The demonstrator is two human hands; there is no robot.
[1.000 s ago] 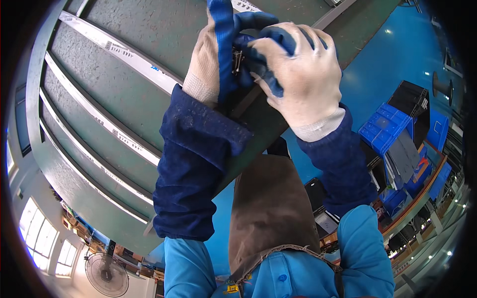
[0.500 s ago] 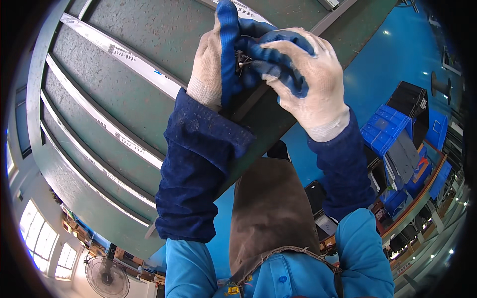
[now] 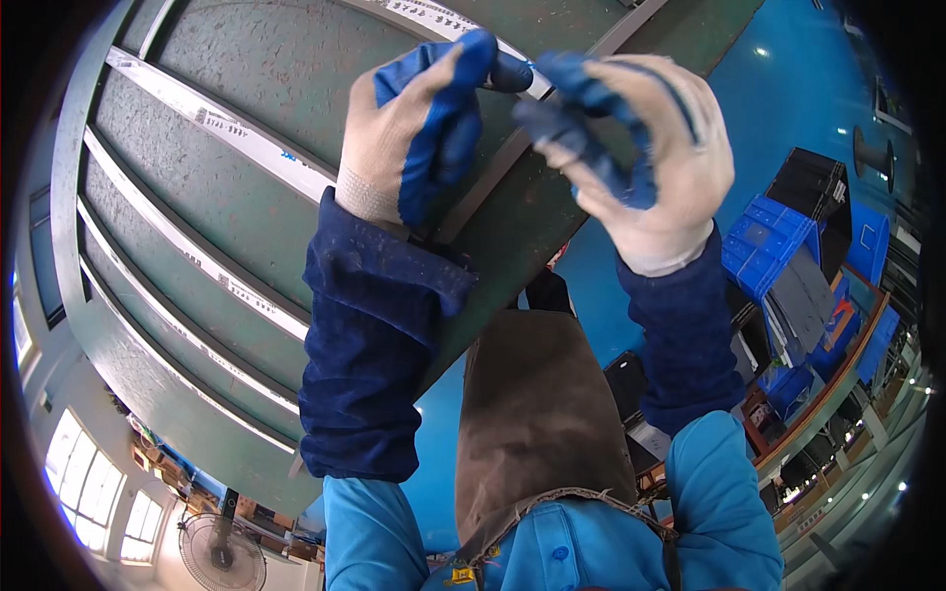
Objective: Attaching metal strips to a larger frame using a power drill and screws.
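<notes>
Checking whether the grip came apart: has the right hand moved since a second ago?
Yes. The right hand has drawn rightward off the left hand, judged against the green metal bench; a gap now separates their fingertips.

Knit cloth gloves, left and right, carry matt blue rubbery coating. The green surface looks rough and worn; its metal strips are pale. The floor shines glossy blue.

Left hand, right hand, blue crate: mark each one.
left hand [image 3: 419,128], head view, on the glove's white knit back.
right hand [image 3: 645,148], head view, on the glove's white back.
blue crate [image 3: 764,246], head view, on its ribbed side.
</notes>
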